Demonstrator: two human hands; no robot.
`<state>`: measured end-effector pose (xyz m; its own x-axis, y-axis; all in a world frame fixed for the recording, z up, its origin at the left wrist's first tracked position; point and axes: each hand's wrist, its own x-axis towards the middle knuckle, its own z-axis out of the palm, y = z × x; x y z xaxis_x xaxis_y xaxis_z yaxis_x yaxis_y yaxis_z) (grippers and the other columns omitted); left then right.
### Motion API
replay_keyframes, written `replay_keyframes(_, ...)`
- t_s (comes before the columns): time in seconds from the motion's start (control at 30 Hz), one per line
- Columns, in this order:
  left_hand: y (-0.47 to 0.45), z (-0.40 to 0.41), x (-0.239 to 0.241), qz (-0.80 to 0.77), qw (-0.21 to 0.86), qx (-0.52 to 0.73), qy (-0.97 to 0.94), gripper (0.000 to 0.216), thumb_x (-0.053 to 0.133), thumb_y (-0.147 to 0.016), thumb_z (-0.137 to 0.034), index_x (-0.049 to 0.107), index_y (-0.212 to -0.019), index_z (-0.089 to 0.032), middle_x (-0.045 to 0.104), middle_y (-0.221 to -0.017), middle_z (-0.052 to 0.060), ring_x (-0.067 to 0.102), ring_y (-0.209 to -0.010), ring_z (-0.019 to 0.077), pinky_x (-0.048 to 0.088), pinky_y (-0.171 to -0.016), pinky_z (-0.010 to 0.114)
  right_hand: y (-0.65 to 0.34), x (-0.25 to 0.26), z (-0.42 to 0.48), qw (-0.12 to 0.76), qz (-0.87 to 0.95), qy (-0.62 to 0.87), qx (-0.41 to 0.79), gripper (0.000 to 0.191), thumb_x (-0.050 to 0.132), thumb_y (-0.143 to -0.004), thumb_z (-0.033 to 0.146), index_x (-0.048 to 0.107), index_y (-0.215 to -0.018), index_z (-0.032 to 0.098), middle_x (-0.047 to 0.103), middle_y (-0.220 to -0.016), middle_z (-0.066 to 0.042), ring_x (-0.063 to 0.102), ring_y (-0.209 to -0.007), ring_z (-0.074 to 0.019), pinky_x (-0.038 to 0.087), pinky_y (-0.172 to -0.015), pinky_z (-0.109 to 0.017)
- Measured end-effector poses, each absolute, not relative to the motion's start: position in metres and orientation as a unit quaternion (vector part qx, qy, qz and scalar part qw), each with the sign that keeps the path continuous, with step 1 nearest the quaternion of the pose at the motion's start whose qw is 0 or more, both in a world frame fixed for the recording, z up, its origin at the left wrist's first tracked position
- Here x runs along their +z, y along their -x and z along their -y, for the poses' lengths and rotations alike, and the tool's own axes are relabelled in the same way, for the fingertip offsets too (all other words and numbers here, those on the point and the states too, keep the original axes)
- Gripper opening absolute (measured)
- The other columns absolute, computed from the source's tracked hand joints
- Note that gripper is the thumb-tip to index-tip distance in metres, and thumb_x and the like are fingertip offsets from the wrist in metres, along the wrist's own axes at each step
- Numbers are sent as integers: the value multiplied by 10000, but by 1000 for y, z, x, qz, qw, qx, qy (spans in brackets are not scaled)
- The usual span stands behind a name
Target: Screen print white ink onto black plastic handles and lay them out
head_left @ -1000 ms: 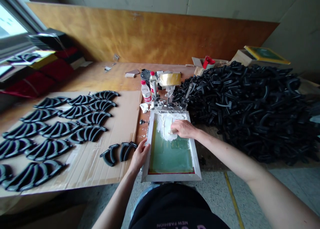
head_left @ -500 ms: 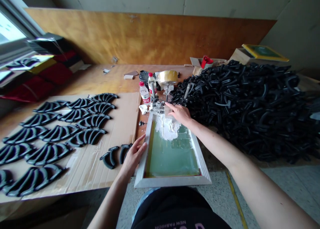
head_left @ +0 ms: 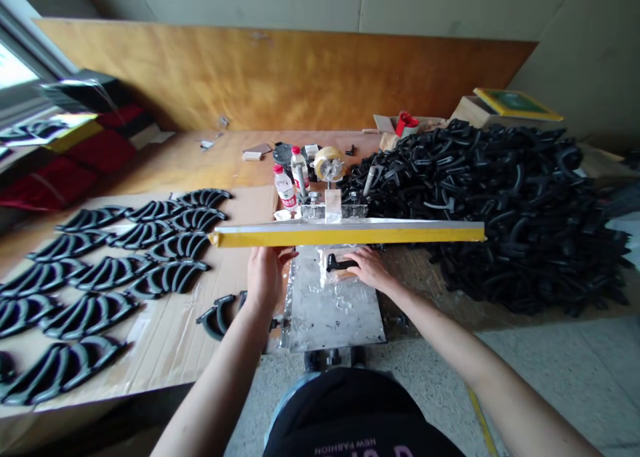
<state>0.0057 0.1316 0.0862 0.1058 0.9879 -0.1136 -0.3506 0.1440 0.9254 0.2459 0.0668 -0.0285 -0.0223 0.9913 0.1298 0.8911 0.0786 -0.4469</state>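
Note:
The screen-printing frame (head_left: 350, 233) is tilted up, so I see mainly its near edge, covered with yellow tape. My left hand (head_left: 265, 274) is at that edge towards its left end, with its fingertips partly hidden by it; it appears to hold the frame up. Below the frame lies a metal base plate (head_left: 335, 317) smeared with white. My right hand (head_left: 373, 268) grips one end of a curved black plastic part (head_left: 343, 264) over the plate's far part. A pale squeegee (head_left: 333, 205) stands by the hinge clamp (head_left: 313, 210) behind the frame.
Rows of curved black parts (head_left: 165, 247) lie on cardboard (head_left: 165, 337) at left. A large heap of black parts (head_left: 500, 190) fills the right side. Two red-capped bottles (head_left: 285, 189) and a tape roll (head_left: 330, 164) stand behind the clamp.
The screen frame has swung up from lying flat, uncovering the base plate. My right hand has left the squeegee and come down to the black part. My left hand has risen with the frame.

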Motion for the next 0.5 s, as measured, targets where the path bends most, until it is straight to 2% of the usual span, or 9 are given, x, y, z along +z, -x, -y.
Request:
replay_keyframes(0.1,-17,-90,50,-460,736,362,-340,453,629,-815,-532,625,-1069,-157,717,-903,84,675,-746,165,548,-599,256,-210,-20,-51,210,707,672,71,96,677,-857,239,699,-944,205,610,-899,-57,518,-952,-214,429,-875,-355)
replay_keyframes(0.17,-20,-60,25,-467,794,255,-295,437,608,-838,-527,633,-1046,-144,725,-936,115,698,-794,205,571,-629,304,-186,-16,-35,227,740,632,48,99,643,-886,257,695,-942,194,602,-873,-61,512,-937,-214,430,-860,-347)
replay_keyframes(0.23,-11,-42,4,-489,803,231,-250,362,564,-875,-490,640,-952,-144,725,-861,102,705,-772,211,569,-625,308,-173,-18,-23,232,804,546,54,147,614,-910,311,694,-971,204,616,-868,-54,522,-932,-208,436,-866,-343)
replay_keyframes(0.3,17,-41,-14,-542,770,247,-229,309,528,-895,-440,629,-861,-150,720,-779,85,700,-691,194,542,-565,274,-185,-26,-21,241,820,513,76,188,590,-926,345,695,-1022,222,645,-890,-42,549,-916,-192,456,-854,-323)
replay_keyframes(0.33,38,-46,-22,-570,746,256,-231,300,503,-903,-424,627,-866,-154,731,-804,89,697,-665,188,526,-536,261,-202,-29,-24,247,799,542,82,193,572,-937,328,696,-1043,225,660,-914,-42,566,-915,-186,467,-847,-313)
replay_keyframes(0.37,64,-53,-31,-603,714,271,-230,301,479,-909,-414,623,-856,-155,735,-795,91,685,-628,175,513,-519,249,-225,-32,-29,250,760,595,81,195,548,-947,283,697,-1057,221,673,-936,-46,583,-908,-179,478,-836,-302)
replay_keyframes(0.43,120,-69,-48,-706,616,279,-212,342,409,-917,-399,603,-770,-158,689,-630,78,637,-517,163,458,-447,228,-280,-34,-44,223,651,724,48,257,467,-949,167,707,-1038,193,687,-979,-82,607,-949,-194,488,-866,-321)
replay_keyframes(0.5,173,-79,-65,-793,514,235,-227,393,361,-901,-409,551,-647,-177,619,-507,70,565,-407,174,409,-387,246,-329,-32,-59,176,587,790,3,285,455,-926,154,702,-1063,187,696,-1006,-94,619,-973,-209,491,-902,-349)
